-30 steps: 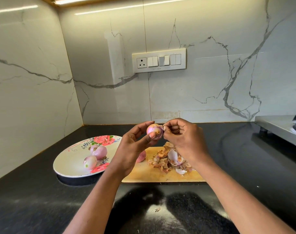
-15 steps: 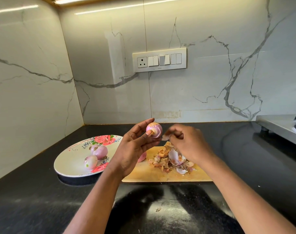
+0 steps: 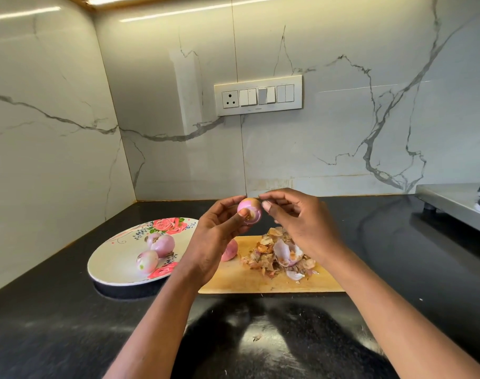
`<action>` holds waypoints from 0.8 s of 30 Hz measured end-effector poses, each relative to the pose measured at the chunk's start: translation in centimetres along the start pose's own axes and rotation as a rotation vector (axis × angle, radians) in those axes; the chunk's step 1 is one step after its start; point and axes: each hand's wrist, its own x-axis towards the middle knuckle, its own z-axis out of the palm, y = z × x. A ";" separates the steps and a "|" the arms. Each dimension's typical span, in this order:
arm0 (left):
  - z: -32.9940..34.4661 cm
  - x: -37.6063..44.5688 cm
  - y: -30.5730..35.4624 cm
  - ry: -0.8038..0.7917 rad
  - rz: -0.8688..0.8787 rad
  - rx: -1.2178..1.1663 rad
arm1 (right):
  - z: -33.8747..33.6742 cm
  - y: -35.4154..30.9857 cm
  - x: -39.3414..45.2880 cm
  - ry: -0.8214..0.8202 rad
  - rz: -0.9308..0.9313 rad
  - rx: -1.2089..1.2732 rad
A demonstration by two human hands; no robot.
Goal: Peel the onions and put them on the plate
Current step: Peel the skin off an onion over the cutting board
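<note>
Left hand (image 3: 217, 236) grips the onion (image 3: 249, 211); right hand (image 3: 296, 222), fingers loose, should pinch remaining skin near the root.

The onion in the hand (image 3: 249, 211) is pale pink with a brownish spot. The plate (image 3: 115, 258) is white with red roses, green leaves and small blue marks; the two onions on it (image 3: 156, 250) are pink-white. The cutting board (image 3: 260, 280) is light yellow wood. The heap of peels (image 3: 279, 253) is brown, orange and pink. The counter (image 3: 69, 324) is glossy black, the wall (image 3: 342, 132) white marble with grey veins.
</note>
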 end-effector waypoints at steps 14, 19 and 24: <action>0.0 0.2 -0.4 -0.012 -0.036 0.041 | 0.1 0.5 -0.4 0.061 -0.215 -0.159; -0.1 0.2 -0.5 -0.012 -0.044 0.064 | 0.2 0.5 -0.4 0.065 -0.250 -0.201; -0.3 0.3 -0.7 -0.017 -0.050 0.082 | 0.3 0.6 -0.4 0.073 -0.261 -0.211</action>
